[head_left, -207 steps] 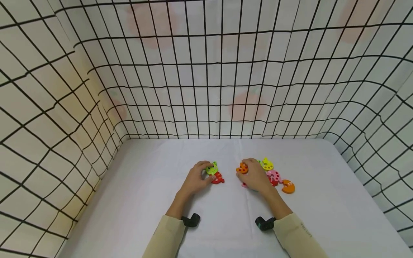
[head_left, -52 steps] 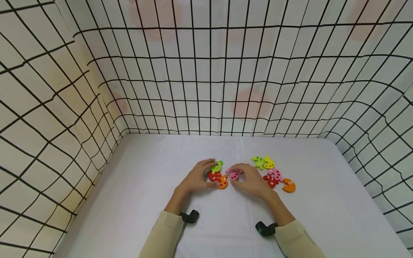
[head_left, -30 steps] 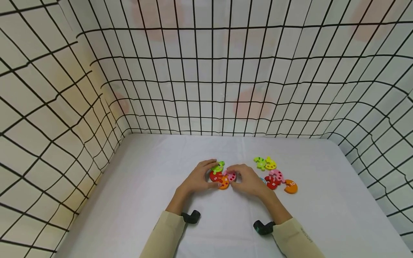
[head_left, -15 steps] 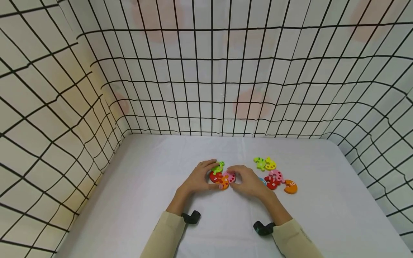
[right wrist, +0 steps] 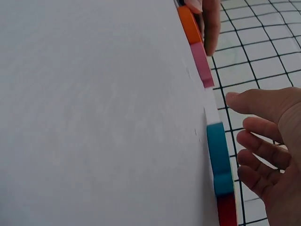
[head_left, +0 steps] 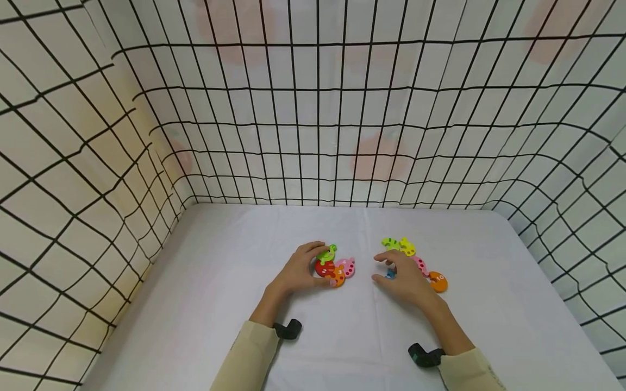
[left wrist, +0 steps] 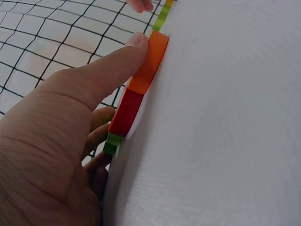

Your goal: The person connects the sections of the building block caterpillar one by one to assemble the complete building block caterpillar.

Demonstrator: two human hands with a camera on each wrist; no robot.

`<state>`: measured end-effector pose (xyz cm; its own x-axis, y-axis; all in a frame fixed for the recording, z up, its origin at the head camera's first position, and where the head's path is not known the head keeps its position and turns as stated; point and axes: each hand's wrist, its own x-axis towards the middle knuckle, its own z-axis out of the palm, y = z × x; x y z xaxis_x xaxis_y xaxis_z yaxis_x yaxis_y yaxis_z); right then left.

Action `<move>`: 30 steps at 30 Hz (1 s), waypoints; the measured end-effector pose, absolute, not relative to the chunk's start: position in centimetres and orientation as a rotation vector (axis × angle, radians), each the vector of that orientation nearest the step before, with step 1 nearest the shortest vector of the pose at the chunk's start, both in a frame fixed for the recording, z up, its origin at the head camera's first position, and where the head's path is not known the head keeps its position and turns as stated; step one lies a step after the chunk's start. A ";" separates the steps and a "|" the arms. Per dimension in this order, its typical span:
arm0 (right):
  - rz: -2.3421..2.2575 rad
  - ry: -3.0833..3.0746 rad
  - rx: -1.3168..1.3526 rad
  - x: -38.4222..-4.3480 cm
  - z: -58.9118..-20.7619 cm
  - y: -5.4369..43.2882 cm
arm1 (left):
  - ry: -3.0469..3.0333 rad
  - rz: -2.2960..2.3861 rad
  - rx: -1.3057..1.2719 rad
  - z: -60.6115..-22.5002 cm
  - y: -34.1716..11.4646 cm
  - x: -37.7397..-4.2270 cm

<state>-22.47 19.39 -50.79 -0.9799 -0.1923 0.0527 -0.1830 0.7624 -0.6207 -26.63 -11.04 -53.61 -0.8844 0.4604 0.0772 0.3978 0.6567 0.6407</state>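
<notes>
My left hand point(head_left: 299, 270) holds a joined group of number puzzle pieces on the white table. Its thumb presses the orange piece point(head_left: 337, 277), and its fingers reach the green animal-head piece point(head_left: 327, 254). Between them lies the red piece marked 2 point(head_left: 323, 268). A pink dotted piece point(head_left: 347, 265) is joined at the right of the group, with no hand on it. My right hand point(head_left: 407, 278) is over the other pieces, thumb and fingers apart. Just beside it sits a blue piece point(right wrist: 218, 153), partly hidden in the head view; a gap shows between them in the right wrist view.
Around the right hand lie a green piece point(head_left: 390, 243), a yellow piece point(head_left: 407, 247), a pink piece point(head_left: 420, 264) and an orange piece marked 10 point(head_left: 438, 282). A black wire grid point(head_left: 318, 125) encloses the white table point(head_left: 235, 244) at the back and sides.
The right hand brought the pink dotted piece left to the orange one, let go of it, and moved right to the blue piece. Earlier, the orange piece joined the left group.
</notes>
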 end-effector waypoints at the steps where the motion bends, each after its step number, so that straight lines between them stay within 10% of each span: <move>1: -1.025 2.944 -0.305 -22.4 -50.8 19.8 | 2.773 1.037 0.718 -53.6 -11.1 -26.6; 30: -0.999 3.083 -0.237 -25.0 -50.9 22.4 | 2.777 1.024 0.731 -53.8 -11.1 -26.7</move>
<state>-24.96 22.43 -50.92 -0.9835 -0.1048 0.1474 -0.1714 0.8008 -0.5738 -26.73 -11.12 -53.81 -0.8811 0.4668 0.0761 0.4046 0.6603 0.6327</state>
